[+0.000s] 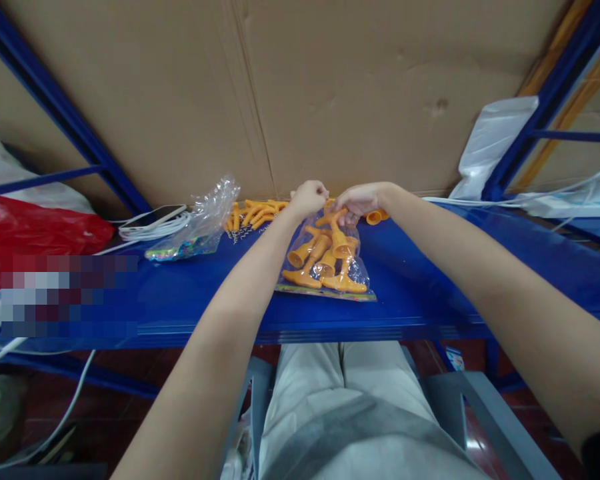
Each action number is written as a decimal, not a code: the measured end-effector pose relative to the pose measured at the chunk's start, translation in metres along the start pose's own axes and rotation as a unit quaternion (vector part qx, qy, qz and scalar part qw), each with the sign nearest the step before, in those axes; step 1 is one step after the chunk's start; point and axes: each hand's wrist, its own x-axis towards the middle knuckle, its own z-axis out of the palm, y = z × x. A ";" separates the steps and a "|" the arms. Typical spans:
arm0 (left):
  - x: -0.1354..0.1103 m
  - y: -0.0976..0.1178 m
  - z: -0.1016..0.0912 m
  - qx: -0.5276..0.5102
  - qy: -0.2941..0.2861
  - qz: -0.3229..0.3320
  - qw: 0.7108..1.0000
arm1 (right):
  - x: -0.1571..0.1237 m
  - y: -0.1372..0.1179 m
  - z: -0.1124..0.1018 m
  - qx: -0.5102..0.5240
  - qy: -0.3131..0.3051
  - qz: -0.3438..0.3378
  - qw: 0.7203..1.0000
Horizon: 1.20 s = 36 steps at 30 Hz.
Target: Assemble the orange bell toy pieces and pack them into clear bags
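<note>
A clear plastic bag (363, 270) lies on the blue shelf in front of me, holding several orange corkscrew pieces (300, 279) with T-shaped handles and flared, cup-like ends. My left hand (310, 197) is closed at the upper left of the bag, its fingers pinching the bag's top edge. At the bag's mouth, my right hand (357, 201) has its fingers curled round an orange T-handled corkscrew (334, 219). Part of that corkscrew is hidden by the fingers and the bag film. Behind my left forearm lie several loose orange handles (255, 212) with metal spirals.
Orange cups (374, 217) lie beyond my right hand. To the left are a crumpled clear bag (205, 223) with a colourful label, a coiled white cable (155, 227) and a red plastic bag (45, 230). A cardboard wall (330, 87) closes the back of the blue shelf (410, 287).
</note>
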 end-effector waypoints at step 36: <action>-0.162 0.006 0.037 0.105 -0.059 0.203 0.972 | -0.007 0.005 -0.019 -0.142 -0.097 -0.066 0.983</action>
